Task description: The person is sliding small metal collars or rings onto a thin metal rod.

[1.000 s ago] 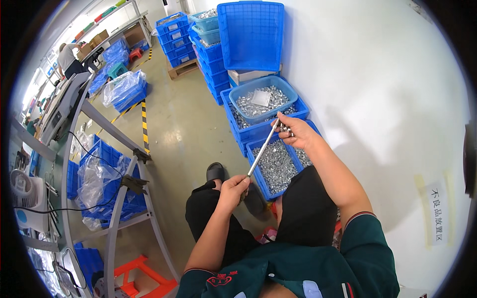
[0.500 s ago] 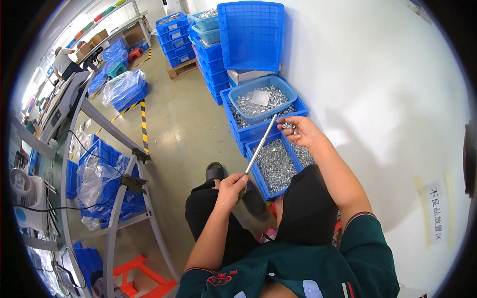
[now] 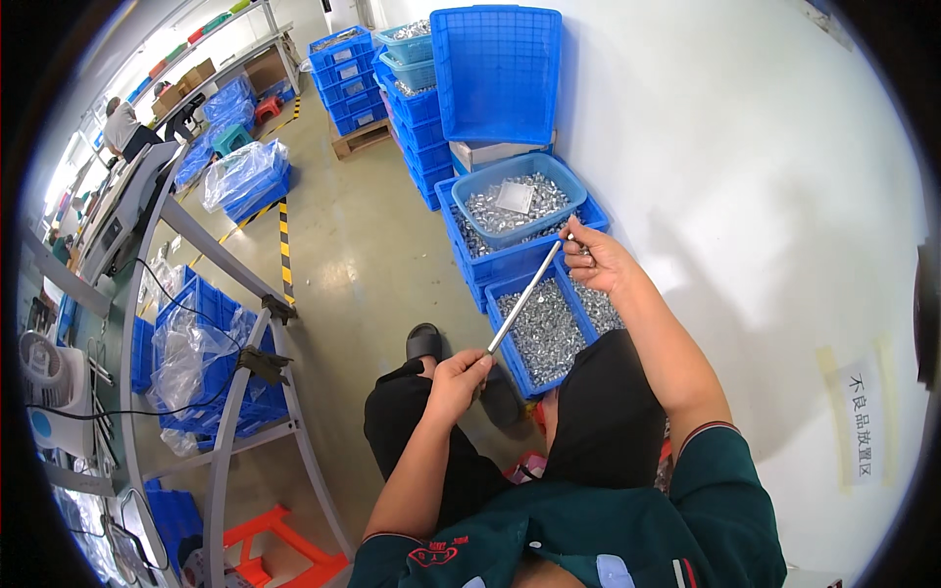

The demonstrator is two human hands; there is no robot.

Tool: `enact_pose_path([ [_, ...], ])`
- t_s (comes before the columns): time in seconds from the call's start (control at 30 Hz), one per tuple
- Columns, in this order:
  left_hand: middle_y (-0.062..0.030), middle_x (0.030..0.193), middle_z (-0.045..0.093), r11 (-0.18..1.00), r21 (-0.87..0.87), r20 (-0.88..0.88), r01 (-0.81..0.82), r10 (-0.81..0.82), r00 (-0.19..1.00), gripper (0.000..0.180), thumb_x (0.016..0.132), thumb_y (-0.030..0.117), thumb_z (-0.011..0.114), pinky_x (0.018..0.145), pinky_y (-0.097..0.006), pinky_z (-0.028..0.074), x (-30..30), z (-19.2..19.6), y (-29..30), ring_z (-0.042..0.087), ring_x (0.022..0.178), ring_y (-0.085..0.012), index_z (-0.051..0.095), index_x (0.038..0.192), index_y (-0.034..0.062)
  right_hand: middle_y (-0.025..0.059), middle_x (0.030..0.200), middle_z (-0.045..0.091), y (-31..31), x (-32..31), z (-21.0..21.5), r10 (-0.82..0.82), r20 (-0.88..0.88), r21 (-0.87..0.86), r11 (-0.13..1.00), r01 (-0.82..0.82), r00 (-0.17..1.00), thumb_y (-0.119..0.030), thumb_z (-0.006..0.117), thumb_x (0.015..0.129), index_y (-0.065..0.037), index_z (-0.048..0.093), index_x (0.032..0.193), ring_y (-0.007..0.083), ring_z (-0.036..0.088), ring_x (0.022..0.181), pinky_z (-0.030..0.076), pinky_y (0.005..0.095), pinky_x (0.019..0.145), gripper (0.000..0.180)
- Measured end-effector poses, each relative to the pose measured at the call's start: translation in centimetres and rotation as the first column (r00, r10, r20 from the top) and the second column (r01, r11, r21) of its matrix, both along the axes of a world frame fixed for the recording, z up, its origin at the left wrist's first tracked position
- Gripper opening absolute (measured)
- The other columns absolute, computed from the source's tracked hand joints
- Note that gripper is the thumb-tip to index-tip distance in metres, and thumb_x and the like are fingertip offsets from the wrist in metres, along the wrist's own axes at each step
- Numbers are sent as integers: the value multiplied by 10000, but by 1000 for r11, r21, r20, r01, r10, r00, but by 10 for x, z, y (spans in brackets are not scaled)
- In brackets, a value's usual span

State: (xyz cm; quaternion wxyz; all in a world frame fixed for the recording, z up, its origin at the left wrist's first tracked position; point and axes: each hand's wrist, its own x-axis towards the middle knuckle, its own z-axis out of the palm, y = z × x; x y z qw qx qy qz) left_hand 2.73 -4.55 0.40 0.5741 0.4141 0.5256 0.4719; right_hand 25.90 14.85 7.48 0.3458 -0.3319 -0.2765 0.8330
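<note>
Since a second ago, right hand has shifted slightly along the thin metal rod, fingers pinching its upper end, perhaps with small parts. Left hand grips the lower end; the rod slants above a blue bin of metal pieces.

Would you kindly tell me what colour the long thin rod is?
The long thin rod is silvery metal, seen in the head view.

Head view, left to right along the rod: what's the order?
Left hand gripping the lower end → thin metal rod slanting over the blue bin of small metal parts → right hand at the rod's upper end.
</note>
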Motion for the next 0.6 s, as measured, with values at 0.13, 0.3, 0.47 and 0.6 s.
enact_pose_path([
  [0.13,21,639,507,1000,29,-26,12,-11,1000,202,858,161,551,518,-198,349,0,-1,0,459,573,-56,615,902,-26,-12,562,441,-1,-2,3,19,33,0,1000,-19,999,-354,598,832,-58,542,813,34,337,397,228,159,317,302],
  [0.3,24,636,501,999,28,-31,19,-18,999,193,857,155,547,520,-200,352,-1,0,0,458,573,-57,610,891,-25,-14,546,437,-1,-6,2,129,67,2,992,-129,989,-354,579,846,-53,545,815,36,325,382,222,161,319,305],
  [0.47,22,637,499,1000,-3,-66,27,-28,997,189,856,150,546,520,-198,353,-3,5,-2,458,572,-58,608,889,-25,-14,558,438,-2,-7,5,188,120,-12,982,-188,975,-328,571,857,-42,548,836,34,323,390,218,157,322,287],
  [0.6,16,643,509,1000,7,-20,-13,13,1000,196,857,152,549,515,-196,351,-1,6,-1,462,569,-59,608,901,-30,-15,609,457,-9,-15,8,55,159,114,991,-73,986,-288,573,860,-36,556,872,24,343,430,230,148,336,253],
])
